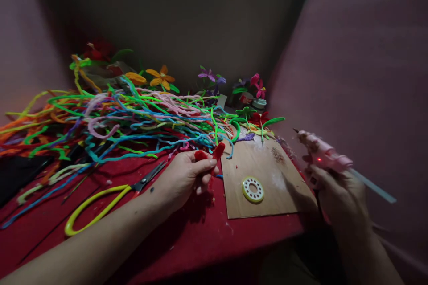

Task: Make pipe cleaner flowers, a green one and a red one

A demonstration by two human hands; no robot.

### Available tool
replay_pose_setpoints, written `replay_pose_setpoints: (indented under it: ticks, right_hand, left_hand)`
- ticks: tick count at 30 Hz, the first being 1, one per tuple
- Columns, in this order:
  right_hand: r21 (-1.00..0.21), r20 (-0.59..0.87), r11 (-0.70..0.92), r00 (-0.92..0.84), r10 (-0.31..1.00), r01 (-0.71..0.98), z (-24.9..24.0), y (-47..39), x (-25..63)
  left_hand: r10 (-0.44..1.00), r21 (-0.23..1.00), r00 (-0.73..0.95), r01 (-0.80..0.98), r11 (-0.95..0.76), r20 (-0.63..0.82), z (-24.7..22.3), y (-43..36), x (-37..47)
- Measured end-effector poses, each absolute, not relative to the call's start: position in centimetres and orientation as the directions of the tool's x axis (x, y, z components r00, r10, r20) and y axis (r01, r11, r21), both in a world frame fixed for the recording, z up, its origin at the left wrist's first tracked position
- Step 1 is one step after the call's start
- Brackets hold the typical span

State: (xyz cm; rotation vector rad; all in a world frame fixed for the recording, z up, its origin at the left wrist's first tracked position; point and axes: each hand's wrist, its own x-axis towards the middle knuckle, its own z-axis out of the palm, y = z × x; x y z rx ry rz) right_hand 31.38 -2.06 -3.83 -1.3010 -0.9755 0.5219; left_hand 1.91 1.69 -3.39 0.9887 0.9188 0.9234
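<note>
Jar (pixel 259 104) beyond board (pixel 277 189) | contents hidden | left fingers (pixel 205 165) pinch red strip (pixel 219 150)

Left hand (pixel 187 176) pinches a red fuzzy piece (pixel 219 150) between thumb and fingers, just left of the wooden board (pixel 245 160). Right hand (pixel 341 191) grips a pink glue gun (pixel 326 153), red light on, nozzle toward upper left, translucent stick (pixel 374 185) out the back; gun is clear of the board. White disc with a ring of holes and yellow rim (pixel 253 190) on board. Yellow-handled scissors (pixel 96 209) lie on red cloth (pixel 200 245), partly behind left forearm. Multicolor pipe-cleaner heap (pixel 150 111) behind; fuzzy orange flower (pixel 162 78) beyond it.
</note>
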Motion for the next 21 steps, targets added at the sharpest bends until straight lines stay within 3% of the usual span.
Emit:
replay_pose_setpoints:
  ticks: [3, 6, 8, 15, 18, 21]
  right_hand:
    - [-0.954, 0.197, 0.276, 0.445, 0.873, -0.119, -1.3, -1.6, 28.1]
    - [-0.904, 0.258, 0.346, 0.323, 0.911, -0.253, -0.2, -1.3, 25.7]
    - [-0.912, 0.204, 0.276, 0.248, 0.947, -0.304, -1.0, -1.7, 24.5]
    - [-0.951, -0.096, -0.105, -0.047, 0.994, -0.291, -7.6, -5.8, 19.7]
    - [-0.951, -0.101, -0.118, -0.071, 0.992, -0.287, -8.6, -6.0, 18.2]
    - [-0.968, -0.022, -0.024, -0.013, 1.0, -0.25, -8.6, -5.5, 18.1]
  left_hand:
    - [0.94, 0.929, 0.289, -0.264, 0.259, -0.18, -2.7, 1.9, 1.4]
    - [0.965, 0.92, 0.23, -0.336, 0.204, -0.129, -1.9, 2.1, 0.4]
    - [0.973, 0.914, 0.2, -0.362, 0.184, -0.117, -1.7, 2.1, -0.3]
    - [0.981, 0.862, 0.092, -0.468, 0.196, -0.173, -2.5, 1.8, -1.1]
    - [0.978, 0.859, 0.075, -0.469, 0.206, -0.193, -2.3, 1.7, -1.2]
    - [0.973, 0.858, 0.089, -0.459, 0.231, -0.214, -2.2, 1.6, -1.2]
